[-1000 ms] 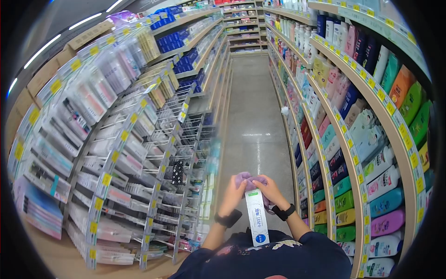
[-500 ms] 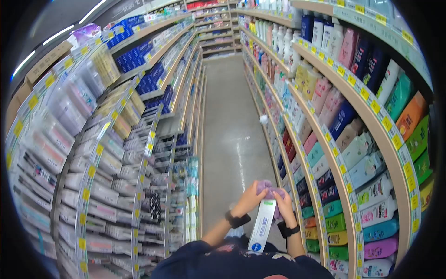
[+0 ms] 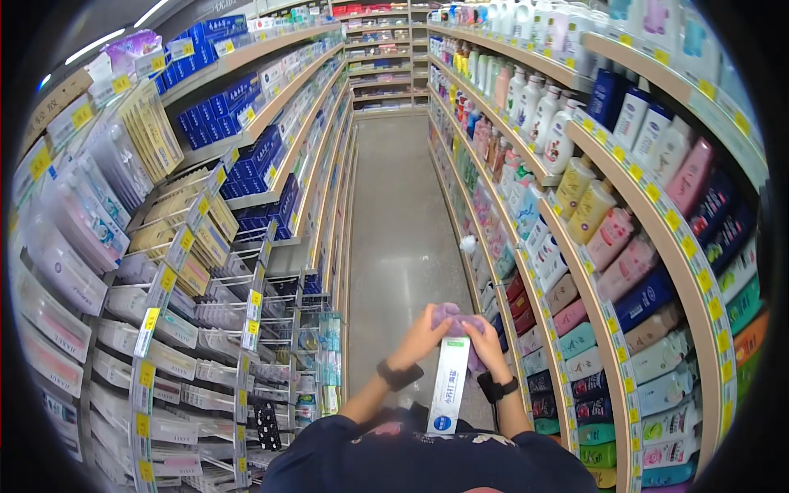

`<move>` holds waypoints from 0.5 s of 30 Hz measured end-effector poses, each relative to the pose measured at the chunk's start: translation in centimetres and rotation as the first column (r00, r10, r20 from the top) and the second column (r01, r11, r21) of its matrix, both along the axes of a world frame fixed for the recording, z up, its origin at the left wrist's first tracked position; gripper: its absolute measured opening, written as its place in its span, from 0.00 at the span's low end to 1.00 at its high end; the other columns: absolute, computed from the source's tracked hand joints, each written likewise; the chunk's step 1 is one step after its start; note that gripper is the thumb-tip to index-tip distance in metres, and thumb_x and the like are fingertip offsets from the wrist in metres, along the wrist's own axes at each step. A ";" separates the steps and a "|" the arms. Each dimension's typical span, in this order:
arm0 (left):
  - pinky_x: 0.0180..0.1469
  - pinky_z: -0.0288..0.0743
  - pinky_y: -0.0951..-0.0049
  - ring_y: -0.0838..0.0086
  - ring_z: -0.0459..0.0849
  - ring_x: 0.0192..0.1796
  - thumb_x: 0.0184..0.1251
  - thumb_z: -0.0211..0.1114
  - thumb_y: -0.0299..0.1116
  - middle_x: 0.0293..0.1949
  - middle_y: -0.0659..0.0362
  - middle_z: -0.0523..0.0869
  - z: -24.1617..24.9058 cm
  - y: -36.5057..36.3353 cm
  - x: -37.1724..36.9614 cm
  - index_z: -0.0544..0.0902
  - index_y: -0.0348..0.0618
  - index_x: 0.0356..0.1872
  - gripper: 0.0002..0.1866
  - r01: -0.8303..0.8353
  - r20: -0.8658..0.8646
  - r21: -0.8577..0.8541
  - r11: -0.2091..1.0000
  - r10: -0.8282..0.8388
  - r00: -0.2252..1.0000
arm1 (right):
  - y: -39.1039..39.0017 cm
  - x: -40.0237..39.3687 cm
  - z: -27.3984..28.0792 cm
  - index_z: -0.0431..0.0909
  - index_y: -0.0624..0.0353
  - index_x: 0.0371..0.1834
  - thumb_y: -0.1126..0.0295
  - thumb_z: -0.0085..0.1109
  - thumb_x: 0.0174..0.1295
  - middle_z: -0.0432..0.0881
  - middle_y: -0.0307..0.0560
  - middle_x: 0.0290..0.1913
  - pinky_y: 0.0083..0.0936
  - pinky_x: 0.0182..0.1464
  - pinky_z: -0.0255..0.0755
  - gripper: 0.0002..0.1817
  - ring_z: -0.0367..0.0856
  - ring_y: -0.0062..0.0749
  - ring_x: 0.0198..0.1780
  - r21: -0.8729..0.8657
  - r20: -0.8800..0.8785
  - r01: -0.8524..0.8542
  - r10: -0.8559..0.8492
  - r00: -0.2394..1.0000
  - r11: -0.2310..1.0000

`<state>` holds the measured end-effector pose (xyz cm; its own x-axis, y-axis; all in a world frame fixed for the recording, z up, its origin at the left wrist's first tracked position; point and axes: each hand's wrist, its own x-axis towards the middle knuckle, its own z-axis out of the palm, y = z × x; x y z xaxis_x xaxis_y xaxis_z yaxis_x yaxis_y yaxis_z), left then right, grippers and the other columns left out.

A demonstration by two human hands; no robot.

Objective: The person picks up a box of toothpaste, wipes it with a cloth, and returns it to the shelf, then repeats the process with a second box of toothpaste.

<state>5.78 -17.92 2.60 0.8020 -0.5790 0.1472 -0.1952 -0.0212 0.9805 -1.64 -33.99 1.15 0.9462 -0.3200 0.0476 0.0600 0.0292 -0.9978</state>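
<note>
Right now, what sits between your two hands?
In the head view, a purple cloth and the top end of a white toothpaste box sit between the left hand and right hand.

I stand in an aisle, floor [image 3: 403, 222] running far ahead between two shelf runs. On my left, racks of hanging packets [image 3: 123, 271] sit near, stacked boxes [image 3: 246, 156] farther along. On my right, bottles [image 3: 608, 238] line every shelf from near to far. Low and near, my left hand [image 3: 423, 333] and right hand [image 3: 486, 343] meet at the far end of a long carton [image 3: 449, 384], with a cloth [image 3: 454, 316] bunched there between them.
</note>
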 end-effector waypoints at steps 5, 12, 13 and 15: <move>0.56 0.73 0.70 0.68 0.80 0.54 0.69 0.59 0.35 0.51 0.51 0.81 -0.4 3.1 6.6 0.71 0.35 0.55 0.19 -0.124 -0.004 -0.045 0.991 0.124 0.992 | 2.9 8.5 -1.2 0.78 0.65 0.47 0.68 0.60 0.63 0.83 0.44 0.43 0.20 0.49 0.71 0.14 0.79 0.23 0.45 0.026 -0.002 -0.079 0.079 0.997 0.997; 0.55 0.73 0.70 0.69 0.80 0.53 0.70 0.57 0.34 0.52 0.51 0.81 2.2 9.2 11.9 0.71 0.34 0.55 0.17 -0.366 -0.152 0.085 0.927 0.375 0.915 | 7.7 19.0 -1.3 0.78 0.65 0.47 0.65 0.61 0.63 0.83 0.44 0.43 0.21 0.48 0.71 0.15 0.79 0.23 0.45 0.028 -0.070 -0.357 0.358 0.931 0.934; 0.54 0.73 0.71 0.69 0.80 0.53 0.70 0.57 0.34 0.51 0.51 0.81 1.4 10.0 12.6 0.71 0.35 0.54 0.17 -0.406 -0.103 0.067 0.911 0.411 0.906 | 8.5 20.2 -1.1 0.78 0.65 0.46 0.66 0.60 0.63 0.83 0.43 0.40 0.19 0.45 0.72 0.14 0.78 0.21 0.42 0.009 -0.093 -0.385 0.384 0.919 0.923; 0.54 0.72 0.71 0.68 0.80 0.53 0.70 0.57 0.38 0.50 0.50 0.81 -1.6 11.0 14.0 0.71 0.35 0.55 0.19 -0.495 -0.138 0.064 0.867 0.499 0.856 | 9.7 22.4 -2.1 0.79 0.65 0.45 0.66 0.60 0.63 0.83 0.41 0.38 0.18 0.43 0.72 0.13 0.78 0.20 0.40 -0.007 -0.123 -0.446 0.442 0.888 0.895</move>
